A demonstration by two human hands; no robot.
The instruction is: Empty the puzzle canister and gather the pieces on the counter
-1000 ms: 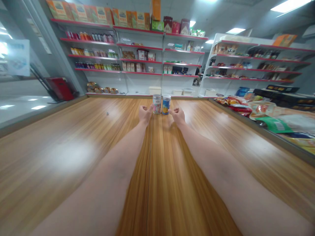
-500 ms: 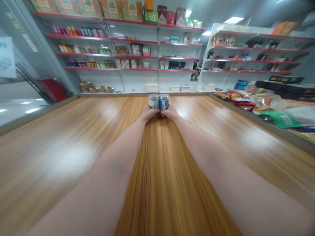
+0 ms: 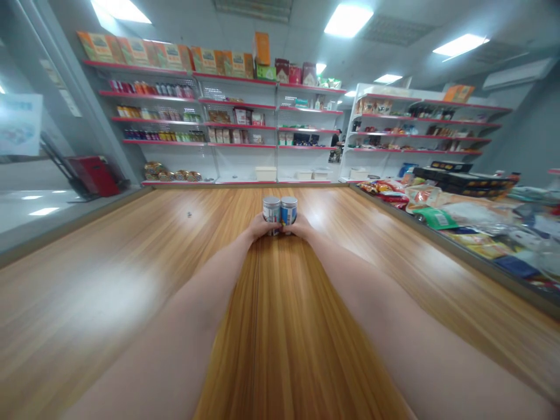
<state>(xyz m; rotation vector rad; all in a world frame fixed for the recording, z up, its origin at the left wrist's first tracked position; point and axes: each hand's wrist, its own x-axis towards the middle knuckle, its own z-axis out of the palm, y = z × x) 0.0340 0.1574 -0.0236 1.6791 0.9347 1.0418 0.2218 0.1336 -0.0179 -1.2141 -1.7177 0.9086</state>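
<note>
Two small cans with silver lids stand side by side far out on the wooden table (image 3: 131,274). My left hand (image 3: 259,227) is wrapped round the left can (image 3: 271,210). My right hand (image 3: 300,227) is wrapped round the right can (image 3: 289,210), which has a blue label. Both of my arms stretch straight out over the table toward the cans, and the two cans touch each other.
Snack packets (image 3: 431,217) and dark boxes (image 3: 455,175) fill a display along the table's right edge. White shelves with red edges (image 3: 236,125) hold goods along the back wall. A red cart (image 3: 94,175) stands at the back left. A small speck (image 3: 189,214) lies on the table.
One second ago both hands lay loosely closed beside the standing cans. They closed round the cans half a second ago and still grip them; the view has tilted up.
</note>
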